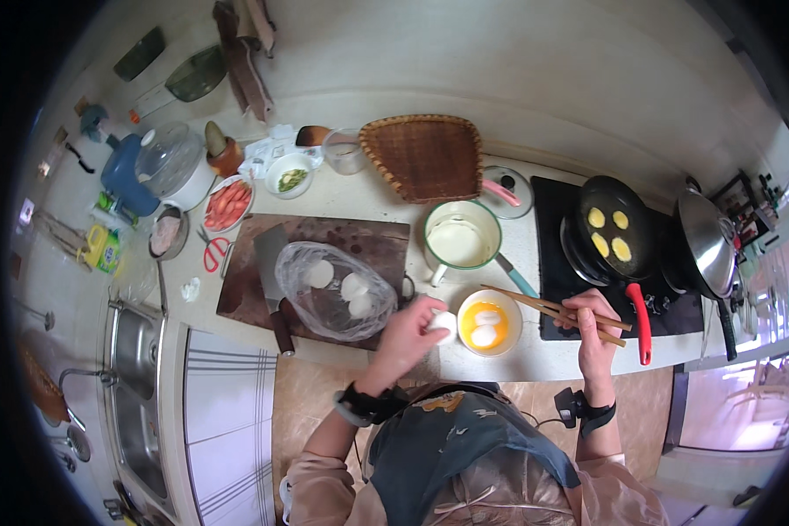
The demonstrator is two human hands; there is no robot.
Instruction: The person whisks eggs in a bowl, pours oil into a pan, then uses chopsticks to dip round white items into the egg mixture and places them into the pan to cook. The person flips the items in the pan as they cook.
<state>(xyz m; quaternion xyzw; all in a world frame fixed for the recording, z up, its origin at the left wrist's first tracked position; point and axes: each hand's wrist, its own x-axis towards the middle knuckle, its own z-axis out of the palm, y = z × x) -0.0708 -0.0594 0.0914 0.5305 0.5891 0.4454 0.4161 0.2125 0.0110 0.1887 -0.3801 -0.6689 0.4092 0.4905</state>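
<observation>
My left hand [411, 335] grips a white ball-shaped piece of food [443, 326], perhaps a peeled egg or dough, just left of a bowl [517, 309]. Beaten egg [500, 332] fills that bowl, and two similar white pieces [484, 336] sit in it. Wooden chopsticks [559, 311] are held in my right hand [590, 323], their tips over the bowl's rim. Left of my left hand, a clear plastic bag [339, 325] with three white pieces [320, 273] lies on the cutting board [388, 243]. Four yellow rounds [621, 249] lie in the black frying pan [615, 191].
A cleaver [271, 269] rests on the board, handle past its front edge. Behind the bowl stands an enamel pot [463, 238]; its handle points towards me. The pan's red handle [640, 329] juts over the counter edge. Red scissors [215, 253] lie left, near the sink [135, 355].
</observation>
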